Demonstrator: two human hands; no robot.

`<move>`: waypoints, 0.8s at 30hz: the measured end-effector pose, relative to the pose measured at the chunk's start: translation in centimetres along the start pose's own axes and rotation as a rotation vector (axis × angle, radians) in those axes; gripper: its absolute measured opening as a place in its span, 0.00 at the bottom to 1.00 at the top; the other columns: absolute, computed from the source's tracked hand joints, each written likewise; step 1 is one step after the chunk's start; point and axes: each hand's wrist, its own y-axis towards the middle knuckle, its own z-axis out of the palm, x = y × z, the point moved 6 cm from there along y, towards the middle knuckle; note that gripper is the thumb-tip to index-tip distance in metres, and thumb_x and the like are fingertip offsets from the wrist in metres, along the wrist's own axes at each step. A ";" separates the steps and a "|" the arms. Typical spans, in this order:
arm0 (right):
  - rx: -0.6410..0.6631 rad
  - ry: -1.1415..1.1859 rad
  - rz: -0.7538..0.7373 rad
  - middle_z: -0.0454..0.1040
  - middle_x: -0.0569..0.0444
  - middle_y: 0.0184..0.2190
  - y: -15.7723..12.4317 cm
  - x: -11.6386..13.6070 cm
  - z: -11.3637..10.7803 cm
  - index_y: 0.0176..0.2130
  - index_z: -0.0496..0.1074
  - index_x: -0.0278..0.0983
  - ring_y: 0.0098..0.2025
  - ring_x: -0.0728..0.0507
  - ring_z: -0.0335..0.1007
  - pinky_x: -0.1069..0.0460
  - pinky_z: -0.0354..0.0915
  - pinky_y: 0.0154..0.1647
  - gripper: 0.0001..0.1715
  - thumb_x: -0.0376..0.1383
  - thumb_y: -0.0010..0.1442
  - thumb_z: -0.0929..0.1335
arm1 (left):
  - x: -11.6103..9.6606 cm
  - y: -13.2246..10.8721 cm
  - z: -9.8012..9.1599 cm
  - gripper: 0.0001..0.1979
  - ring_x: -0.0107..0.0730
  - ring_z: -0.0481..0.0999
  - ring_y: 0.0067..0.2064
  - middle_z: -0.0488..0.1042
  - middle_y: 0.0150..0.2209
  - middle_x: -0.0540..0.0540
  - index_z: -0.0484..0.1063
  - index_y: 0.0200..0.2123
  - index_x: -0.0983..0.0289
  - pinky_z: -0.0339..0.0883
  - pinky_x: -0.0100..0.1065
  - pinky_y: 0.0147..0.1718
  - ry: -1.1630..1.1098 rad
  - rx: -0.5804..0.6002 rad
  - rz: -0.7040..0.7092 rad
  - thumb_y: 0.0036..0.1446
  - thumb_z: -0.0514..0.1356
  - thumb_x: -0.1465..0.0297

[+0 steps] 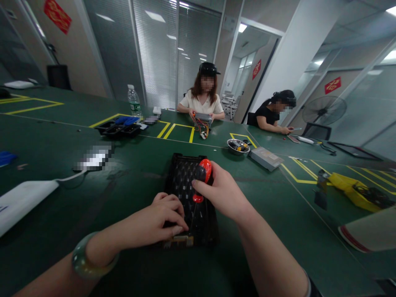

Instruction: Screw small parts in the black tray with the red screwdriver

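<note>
My right hand is shut around a red-handled screwdriver, whose thin shaft points down towards the near end of a black perforated case. The case lies flat on the green table. My left hand curls over the case's near left part, with a jade bangle on that wrist. A small metal part shows at the case's near edge, just under my left fingers. The screwdriver's tip is hidden from view, close to those fingers.
Across the table, a seated person handles a wired metal box. A steel bowl of tools and a silver box stand ahead. A yellow tray sits right, a white pad left, and yellow tape marks the table.
</note>
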 end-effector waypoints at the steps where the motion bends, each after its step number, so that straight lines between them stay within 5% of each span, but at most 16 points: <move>1: -0.001 0.002 0.000 0.77 0.55 0.36 0.0 -0.1 0.0 0.42 0.71 0.37 0.35 0.45 0.71 0.49 0.65 0.37 0.11 0.38 0.58 0.70 | -0.1 0.0 0.0 0.09 0.39 0.70 0.51 0.75 0.44 0.49 0.82 0.43 0.46 0.43 0.44 0.57 0.000 -0.002 0.003 0.65 0.62 0.66; 24: -0.010 -0.026 -0.007 0.76 0.56 0.34 -0.2 0.5 -0.2 0.40 0.69 0.39 0.34 0.45 0.71 0.49 0.65 0.35 0.10 0.37 0.57 0.71 | -0.6 0.0 -0.1 0.09 0.38 0.70 0.50 0.75 0.41 0.48 0.81 0.42 0.47 0.44 0.42 0.56 -0.002 -0.026 0.034 0.64 0.63 0.68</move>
